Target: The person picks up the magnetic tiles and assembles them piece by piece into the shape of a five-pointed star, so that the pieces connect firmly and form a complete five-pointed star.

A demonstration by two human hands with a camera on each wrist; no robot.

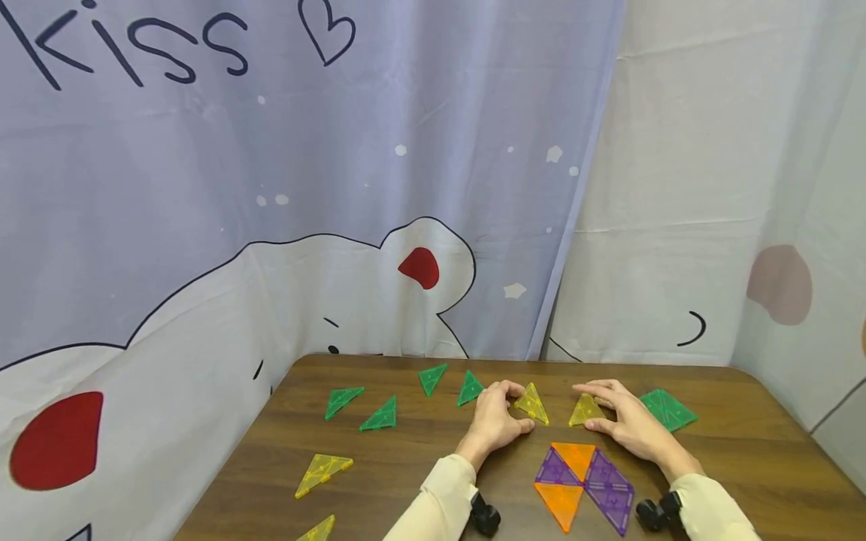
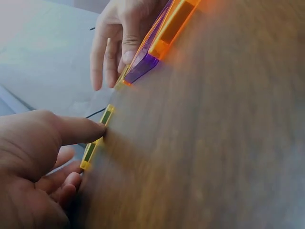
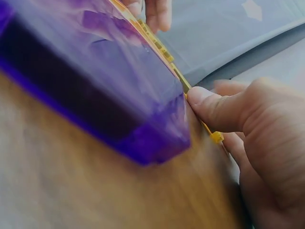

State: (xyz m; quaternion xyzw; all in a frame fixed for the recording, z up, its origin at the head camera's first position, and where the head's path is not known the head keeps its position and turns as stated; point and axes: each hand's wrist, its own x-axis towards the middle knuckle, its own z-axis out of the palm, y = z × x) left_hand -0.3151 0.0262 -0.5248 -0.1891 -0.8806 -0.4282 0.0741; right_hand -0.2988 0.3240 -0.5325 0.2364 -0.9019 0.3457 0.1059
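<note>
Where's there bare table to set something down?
Bare tabletop lies between the leftmost yellow triangles and left sleeve, and right of the right sleeve and green diamond. It's crowded around left hand and right hand: yellow pieces and orange-purple tiles.

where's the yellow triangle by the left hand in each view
Head: yellow triangle low, right of centre, at the left hand.
Left wrist: yellow triangle edge-on, left of centre.
Right wrist: yellow triangle edge-on, upper middle.
Shared landmark: the right hand, in all three.
</note>
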